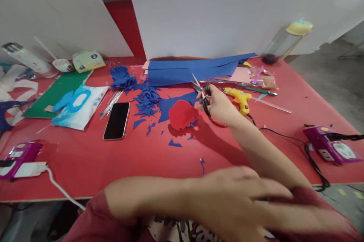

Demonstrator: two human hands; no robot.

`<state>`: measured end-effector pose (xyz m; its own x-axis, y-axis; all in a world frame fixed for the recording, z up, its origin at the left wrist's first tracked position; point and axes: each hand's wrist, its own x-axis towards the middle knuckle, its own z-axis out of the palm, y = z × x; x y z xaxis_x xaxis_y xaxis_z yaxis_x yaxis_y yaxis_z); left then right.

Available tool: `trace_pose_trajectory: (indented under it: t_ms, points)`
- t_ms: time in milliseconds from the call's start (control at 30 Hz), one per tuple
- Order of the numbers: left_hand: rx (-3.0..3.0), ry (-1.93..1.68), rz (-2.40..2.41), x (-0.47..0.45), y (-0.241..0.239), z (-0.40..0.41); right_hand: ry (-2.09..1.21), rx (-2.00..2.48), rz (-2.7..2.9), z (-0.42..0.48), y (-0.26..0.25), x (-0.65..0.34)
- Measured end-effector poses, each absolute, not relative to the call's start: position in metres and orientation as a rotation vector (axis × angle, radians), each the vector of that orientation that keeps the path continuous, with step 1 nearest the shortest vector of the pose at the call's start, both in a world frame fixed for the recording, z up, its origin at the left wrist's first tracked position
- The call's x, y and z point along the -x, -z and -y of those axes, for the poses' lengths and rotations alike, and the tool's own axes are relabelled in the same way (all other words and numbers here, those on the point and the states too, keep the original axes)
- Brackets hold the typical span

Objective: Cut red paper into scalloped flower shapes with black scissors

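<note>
The right hand (223, 107) closes its fingers round the black-handled scissors (202, 91), blades parted and pointing away. At its fingertips is a red cut-out (182, 115), smooth along the top and scalloped below; whether it is pinched or merely touched is hard to tell. The left hand (241, 200), blurred, crosses the body toward the right sleeve, fingers apart and holding nothing visible.

Beneath spreads a smooth, matte red tabletop (85, 166), backed by pale panels (227, 14), with grey floor (341, 64) past its right edge. Jagged blue scraps (148, 100) lie left of the cut-out, near a ruffled blue flower (122, 77) on thin, shiny stems (113, 102). Behind is a creased blue sheet (193, 71); a yellow plastic glue gun (241, 100) rests just beside the right hand. Farther left lie a glossy black-screened phone (116, 121) and a soft wipes pack (81, 107).
</note>
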<state>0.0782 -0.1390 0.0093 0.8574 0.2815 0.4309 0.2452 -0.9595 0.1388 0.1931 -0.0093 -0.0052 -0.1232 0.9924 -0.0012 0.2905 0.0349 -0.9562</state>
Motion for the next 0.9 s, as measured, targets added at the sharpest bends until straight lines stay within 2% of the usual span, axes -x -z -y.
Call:
trace_pose_trajectory:
  t_ms: [100, 200, 333, 433, 600, 733, 900]
  points:
    - [-2.906, -1.380, -0.499, -0.057, 0.004, 0.115, -1.194, 1.305, 1.494, 0.011, -0.004, -0.198]
    - [-2.727, -1.582, -0.988, -0.032, 0.023, 0.086, -1.297, 1.238, 1.491, 0.011, -0.011, -0.204]
    - [-2.298, -1.338, -1.309, 0.000, 0.035, 0.058, -1.402, 1.163, 1.598, 0.012, -0.014, -0.207]
    - [-1.850, -0.992, -1.019, 0.015, 0.035, 0.046, -1.440, 1.102, 1.684, 0.013, -0.014, -0.206]
    - [-1.162, -0.911, -0.780, 0.013, 0.044, 0.037, -1.569, 0.985, 1.804, 0.019, -0.017, -0.205]
    - [-0.960, -0.745, -0.651, 0.000, 0.057, 0.043, -1.622, 0.880, 1.853, 0.023, -0.020, -0.207]
    - [-0.917, -0.707, -0.730, -0.003, 0.061, 0.051, -1.568, 0.914, 1.907, 0.019, -0.017, -0.211]
